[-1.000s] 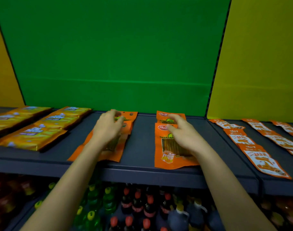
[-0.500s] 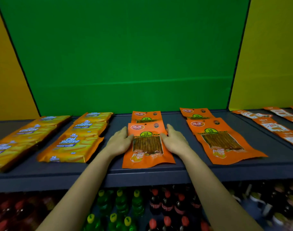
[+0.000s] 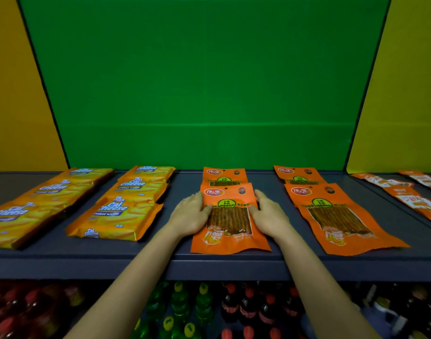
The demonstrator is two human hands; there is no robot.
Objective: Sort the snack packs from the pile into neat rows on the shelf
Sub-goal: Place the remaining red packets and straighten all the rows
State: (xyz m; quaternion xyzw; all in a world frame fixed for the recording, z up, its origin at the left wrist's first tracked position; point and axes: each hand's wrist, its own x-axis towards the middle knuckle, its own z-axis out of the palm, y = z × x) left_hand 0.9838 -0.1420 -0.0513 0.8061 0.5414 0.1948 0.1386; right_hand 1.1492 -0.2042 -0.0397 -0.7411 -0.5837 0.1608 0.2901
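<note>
**Head view.** A flat orange plastic snack pouch point(image 3: 230, 221) with a clear window lies on the dark grey shelf point(image 3: 87, 255), directly between the two hands. The left hand point(image 3: 190, 215) lies against its left edge and the right hand point(image 3: 268, 216) against its right edge. Both hands are spread nearly flat, with the fingers pointing toward the back of the shelf and the thumbs resting on the pouch face beside the window. Neither hand curls round anything.

The pouch's long axis runs front to back, with the printed header away from the person and the lower seal near the shelf lip. The header overlaps the lower part of a second orange pouch point(image 3: 224, 176) behind it in the same row. The hands are equally near, so a squaring push would probably come from both sides at once. Aligning the pouch with the one behind appears to be the step in hand.

The film is thin and glossy, slightly wrinkled at the seals, and likely slides easily on the smooth shelf. To the right, well apart, lies a parallel row of matching orange pouches point(image 3: 341, 216), slightly skewed. To the left are two rows of yellow foil wafer packs point(image 3: 119, 216), thicker and pillow-shaped. Narrow orange-and-white sachets point(image 3: 415, 201) lie at far right. A matt green back panel point(image 3: 209, 81) stands behind, and capped drink bottles point(image 3: 202, 302) fill the level below.
</note>
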